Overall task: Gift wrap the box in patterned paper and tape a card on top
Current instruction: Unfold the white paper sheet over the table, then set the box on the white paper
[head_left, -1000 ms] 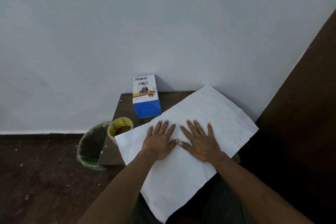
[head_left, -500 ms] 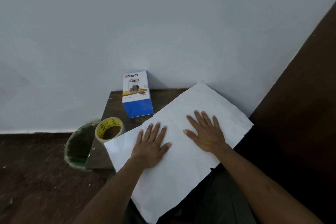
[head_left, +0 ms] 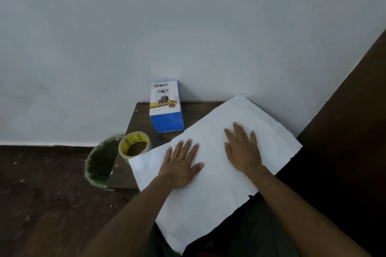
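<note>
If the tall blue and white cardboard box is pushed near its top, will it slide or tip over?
The tall blue and white cardboard box stands upright on its small end, so a high push would probably tip it. It looks like thin cardboard, likely stiff. Its weight cannot be judged.

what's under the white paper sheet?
The paper lies on the small dark table, overhanging its near edge. Both hands press on top; anything else beneath is covered.

One box (head_left: pixel 166 107), one sheet of paper (head_left: pixel 211 194), one tape roll (head_left: pixel 134 143), one bin (head_left: pixel 99 162) — and two hands were there.
</note>
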